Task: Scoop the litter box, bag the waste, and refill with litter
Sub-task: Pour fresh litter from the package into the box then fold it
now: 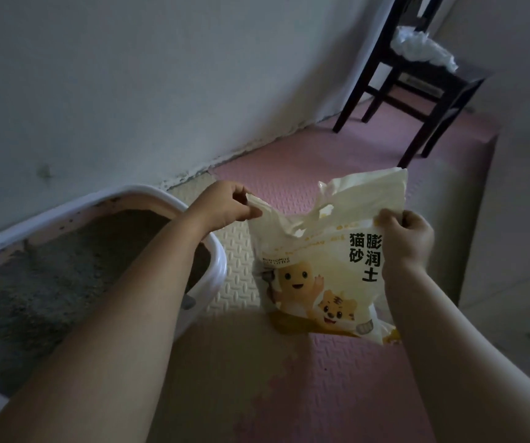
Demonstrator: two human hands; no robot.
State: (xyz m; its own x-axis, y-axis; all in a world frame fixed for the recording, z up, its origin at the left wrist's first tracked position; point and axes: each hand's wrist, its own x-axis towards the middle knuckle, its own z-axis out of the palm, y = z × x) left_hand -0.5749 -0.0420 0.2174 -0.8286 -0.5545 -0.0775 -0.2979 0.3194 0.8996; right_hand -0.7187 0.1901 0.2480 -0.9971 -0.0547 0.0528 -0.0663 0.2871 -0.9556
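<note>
Here, a soft pale-yellow plastic bag of cat litter [318, 273] is held up just to the right of the white plastic litter box [217, 263]. The bag has big black letters on it, a smiling yellow cartoon figure and a little orange tiger. Its top is open, ragged and crumpled, and a small handle hole shows near the top edge. The bottom of the bag hangs low over the pink and cream foam floor mats [257, 378], and it is hard to tell if it touches them. The left hand [225, 204] has its fingers curled and pinches the top left corner of the bag. The right hand [405, 235] is closed tight and grips the top right side of the bag. The left arm reaches across over the litter box. The box sits on the floor by the pale wall [129, 75] and is filled with grey litter [65, 270], with dark specks along its rim. Farther back stands a dark wooden chair [417, 91] with a crumpled white plastic bag [423, 47] on its seat. There is one litter bag, one litter box, one chair, one white bag and two hands.
</note>
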